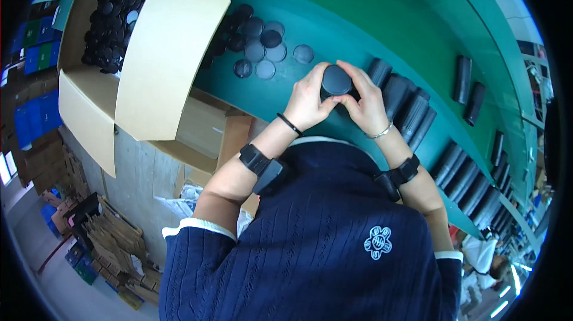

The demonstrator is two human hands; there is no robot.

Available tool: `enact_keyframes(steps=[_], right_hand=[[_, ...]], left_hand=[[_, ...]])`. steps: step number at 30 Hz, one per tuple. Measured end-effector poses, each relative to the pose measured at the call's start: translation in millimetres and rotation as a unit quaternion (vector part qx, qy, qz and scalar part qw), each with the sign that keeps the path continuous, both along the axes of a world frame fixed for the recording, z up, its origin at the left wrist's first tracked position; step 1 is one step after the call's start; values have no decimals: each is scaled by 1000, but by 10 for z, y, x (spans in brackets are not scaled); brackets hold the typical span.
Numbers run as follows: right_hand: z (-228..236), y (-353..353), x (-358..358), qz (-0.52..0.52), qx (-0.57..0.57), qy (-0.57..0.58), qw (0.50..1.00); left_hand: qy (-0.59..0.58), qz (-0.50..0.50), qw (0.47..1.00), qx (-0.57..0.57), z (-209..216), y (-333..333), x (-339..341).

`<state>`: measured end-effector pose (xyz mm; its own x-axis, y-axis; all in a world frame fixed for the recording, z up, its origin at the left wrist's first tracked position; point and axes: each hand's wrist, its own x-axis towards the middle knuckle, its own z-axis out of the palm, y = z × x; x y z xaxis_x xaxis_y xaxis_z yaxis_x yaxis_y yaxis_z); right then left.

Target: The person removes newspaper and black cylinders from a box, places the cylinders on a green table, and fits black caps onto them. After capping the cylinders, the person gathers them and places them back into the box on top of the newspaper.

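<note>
Between my two hands is a black round cap point(337, 80), its flat top turned up. My left hand point(307, 99) curls round its left side and my right hand point(368, 106) round its right, thumbs meeting at the near edge. Whether a tube stands beneath the cap is hidden. Just right of my right hand lie several black ribbed tubes point(413, 115), side by side on the green table point(343, 25). Left of my hands, loose black and grey discs point(255, 52) are scattered and partly piled up; a single disc point(303, 53) lies nearest my left hand.
An open cardboard box point(89, 85) full of black discs stands at the left, its wide flap point(167, 52) reaching over the table edge. More black tubes point(468, 181) lie in rows farther right. Another carton point(203, 127) sits below the table edge.
</note>
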<state>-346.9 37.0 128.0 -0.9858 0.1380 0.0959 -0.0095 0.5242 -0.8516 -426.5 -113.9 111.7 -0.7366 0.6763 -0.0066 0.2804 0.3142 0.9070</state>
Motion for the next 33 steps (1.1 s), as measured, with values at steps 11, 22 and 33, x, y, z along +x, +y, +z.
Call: enact_keyframes(steps=[11, 22, 33], right_hand=[[159, 170, 17, 40, -23, -49, 998], [-50, 143, -3, -37, -233, -107, 966], [-58, 102, -70, -29, -163, -97, 981]], left_hand=[[13, -54, 996, 72, -146, 40, 12], [-152, -46, 975, 155, -227, 48, -140], [-4, -43, 997, 69, -165, 88, -108]])
